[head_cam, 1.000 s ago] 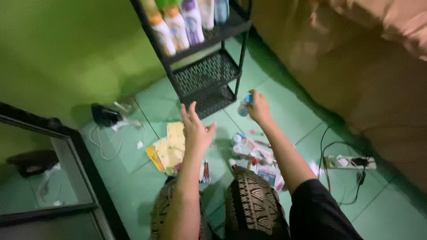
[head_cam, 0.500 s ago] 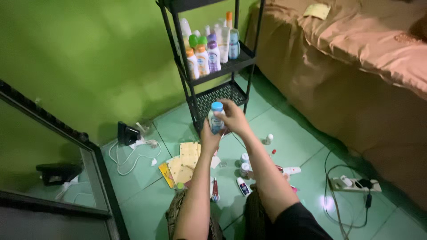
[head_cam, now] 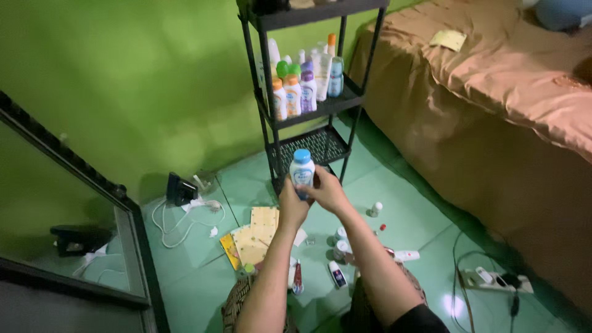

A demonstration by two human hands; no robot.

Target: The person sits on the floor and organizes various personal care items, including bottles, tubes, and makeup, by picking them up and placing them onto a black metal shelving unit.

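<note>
A small white bottle with a blue cap point(head_cam: 301, 169) is held upright in front of me, between both hands. My left hand point(head_cam: 291, 206) grips it from below on the left. From the right, my right hand point(head_cam: 328, 190) wraps around its lower part. Behind the bottle stands a black metal shelf rack point(head_cam: 320, 108) with several bottles point(head_cam: 305, 80) lined up on its middle shelf; the mesh shelf below them is bare.
Small bottles, tubes and yellow paper sheets point(head_cam: 256, 231) lie scattered on the green tiled floor by my knees. A bed with a brown cover point(head_cam: 505, 92) fills the right side. A power strip with cables point(head_cam: 496, 280) lies at right, a charger and white cable point(head_cam: 185, 197) at left, a mirror frame point(head_cam: 132, 246) far left.
My right hand brought the bottle from the floor side up to the middle, and my left hand closed on it too. The view tilted upward, showing more of the rack and bed.
</note>
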